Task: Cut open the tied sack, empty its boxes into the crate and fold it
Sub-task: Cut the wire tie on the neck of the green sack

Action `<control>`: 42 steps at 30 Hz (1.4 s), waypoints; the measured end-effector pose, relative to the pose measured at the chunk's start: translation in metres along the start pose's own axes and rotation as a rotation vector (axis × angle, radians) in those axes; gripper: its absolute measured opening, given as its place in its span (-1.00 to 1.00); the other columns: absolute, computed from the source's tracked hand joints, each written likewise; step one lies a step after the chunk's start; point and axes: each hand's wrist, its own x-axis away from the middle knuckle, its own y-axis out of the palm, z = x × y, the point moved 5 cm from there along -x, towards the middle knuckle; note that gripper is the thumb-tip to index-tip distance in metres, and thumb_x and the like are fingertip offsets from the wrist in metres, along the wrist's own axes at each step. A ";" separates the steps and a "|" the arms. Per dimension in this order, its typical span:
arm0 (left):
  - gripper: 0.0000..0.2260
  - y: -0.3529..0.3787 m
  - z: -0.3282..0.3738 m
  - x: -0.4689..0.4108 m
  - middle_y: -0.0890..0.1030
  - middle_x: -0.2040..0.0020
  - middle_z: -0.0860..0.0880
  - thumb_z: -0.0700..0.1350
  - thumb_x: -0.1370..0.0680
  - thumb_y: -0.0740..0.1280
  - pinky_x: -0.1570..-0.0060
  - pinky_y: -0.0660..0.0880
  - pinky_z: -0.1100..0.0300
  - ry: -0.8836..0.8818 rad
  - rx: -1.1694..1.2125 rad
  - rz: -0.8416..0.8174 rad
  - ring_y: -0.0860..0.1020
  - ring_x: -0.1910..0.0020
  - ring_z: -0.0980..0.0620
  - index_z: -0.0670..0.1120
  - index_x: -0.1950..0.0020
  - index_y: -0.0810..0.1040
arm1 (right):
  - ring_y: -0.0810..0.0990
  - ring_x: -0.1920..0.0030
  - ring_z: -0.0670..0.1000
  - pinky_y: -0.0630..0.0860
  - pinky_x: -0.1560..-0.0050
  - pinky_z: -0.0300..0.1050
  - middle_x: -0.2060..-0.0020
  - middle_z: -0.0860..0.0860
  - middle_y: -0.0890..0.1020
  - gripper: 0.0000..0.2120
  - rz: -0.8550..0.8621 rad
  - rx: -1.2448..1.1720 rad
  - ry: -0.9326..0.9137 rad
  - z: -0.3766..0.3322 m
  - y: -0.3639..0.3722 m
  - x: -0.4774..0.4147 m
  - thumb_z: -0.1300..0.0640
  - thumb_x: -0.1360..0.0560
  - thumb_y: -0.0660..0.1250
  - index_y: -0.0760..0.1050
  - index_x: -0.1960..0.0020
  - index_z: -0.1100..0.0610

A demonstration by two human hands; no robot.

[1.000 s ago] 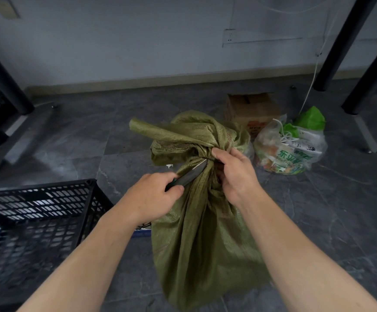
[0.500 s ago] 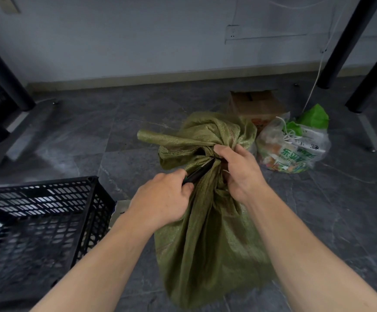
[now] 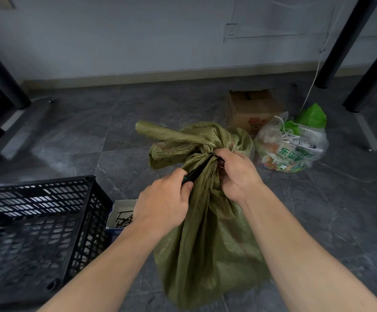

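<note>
Left hand (image 3: pixel 162 203) fisted round knife (image 3: pixel 197 171), apparently; right hand (image 3: pixel 237 173) pinching sack (image 3: pixel 205 233) neck.

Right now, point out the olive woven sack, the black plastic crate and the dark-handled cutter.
olive woven sack (image 3: pixel 207 248), head view, lower body.
black plastic crate (image 3: pixel 86 212), head view, right wall.
dark-handled cutter (image 3: pixel 197 171), head view, shaft.

Grey tiled floor (image 3: pixel 183 104), pale wall (image 3: pixel 115 37), black table legs (image 3: pixel 340 41)
</note>
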 end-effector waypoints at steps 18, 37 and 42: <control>-0.76 0.009 0.005 -0.012 0.60 0.06 -0.10 0.09 -0.64 0.15 0.02 0.53 -0.09 -0.126 0.103 -0.088 0.56 0.07 -0.15 -0.05 -0.05 0.47 | 0.57 0.28 0.14 0.57 0.19 0.09 0.30 0.14 0.57 -0.78 0.085 -0.080 -0.083 0.016 0.009 0.002 0.29 -0.62 0.12 0.45 0.13 0.10; -0.72 0.022 0.006 -0.016 0.51 0.39 -0.07 -0.03 -0.65 0.22 0.45 0.39 0.17 -0.340 0.769 -0.289 0.45 0.50 -0.01 -0.16 0.17 0.53 | 0.50 0.19 0.15 0.51 0.15 0.14 0.30 0.13 0.53 -0.77 0.152 0.008 -0.189 0.018 0.008 0.002 0.24 -0.61 0.08 0.47 0.12 0.08; -0.82 0.005 -0.003 -0.020 0.57 0.39 0.00 0.01 -0.57 0.34 0.28 0.47 0.08 -0.258 0.677 -0.240 0.53 0.43 -0.04 -0.10 0.05 0.53 | 0.69 -0.02 0.21 0.60 -0.08 0.29 0.01 0.18 0.70 -0.81 -0.002 0.059 -0.168 0.009 0.009 0.000 0.06 -0.63 0.24 0.53 -0.11 0.15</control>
